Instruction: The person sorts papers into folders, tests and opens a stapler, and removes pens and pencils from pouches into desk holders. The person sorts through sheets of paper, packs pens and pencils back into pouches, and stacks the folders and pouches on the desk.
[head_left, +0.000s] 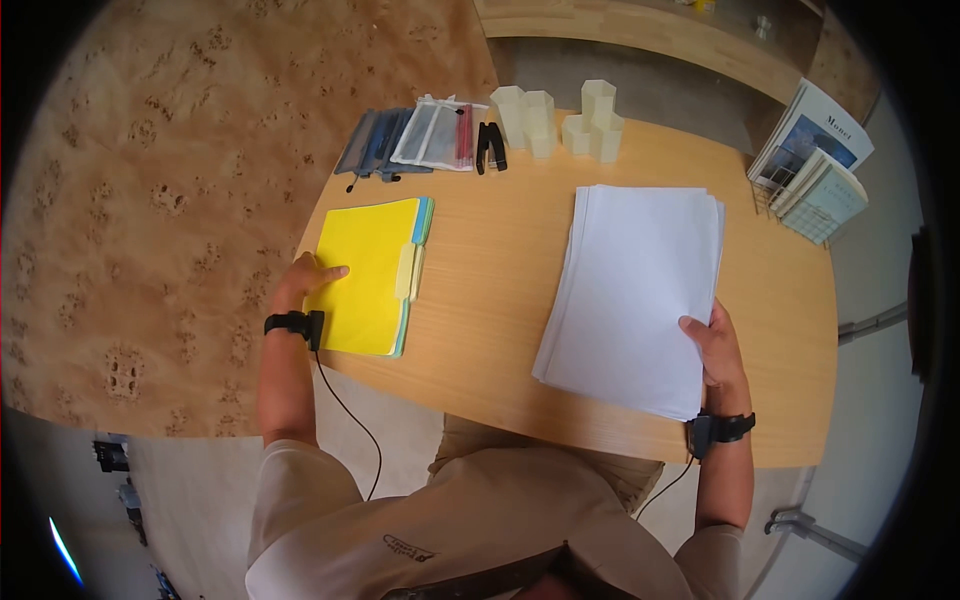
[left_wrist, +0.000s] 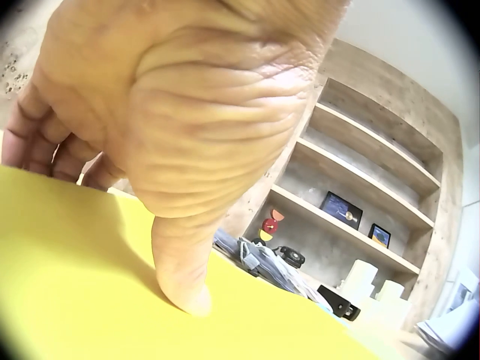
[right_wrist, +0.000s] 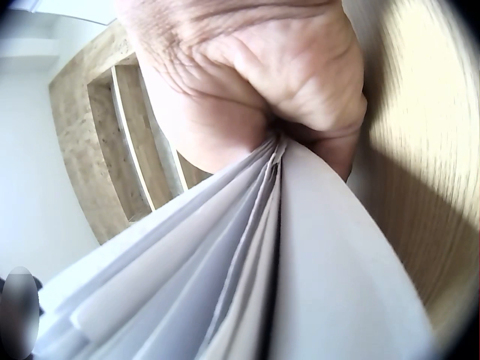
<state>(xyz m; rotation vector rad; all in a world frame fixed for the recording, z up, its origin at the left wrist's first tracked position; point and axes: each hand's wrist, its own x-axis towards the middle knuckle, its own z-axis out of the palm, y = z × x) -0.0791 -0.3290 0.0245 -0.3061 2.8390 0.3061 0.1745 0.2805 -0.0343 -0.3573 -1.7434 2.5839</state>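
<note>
A stack of file folders with a yellow one on top lies at the table's left side. The left hand holds its left edge, thumb flat on the yellow surface and fingers at the edge. On the right, a thick stack of white paper is gripped at its right edge by the right hand, thumb on top and fingers underneath. In the right wrist view the sheets fan apart below the right hand.
Along the table's back lie zip pouches, a black stapler-like item and pale hexagonal holders. Books stand in a wire rack at the right. Thin cables hang from both wrists.
</note>
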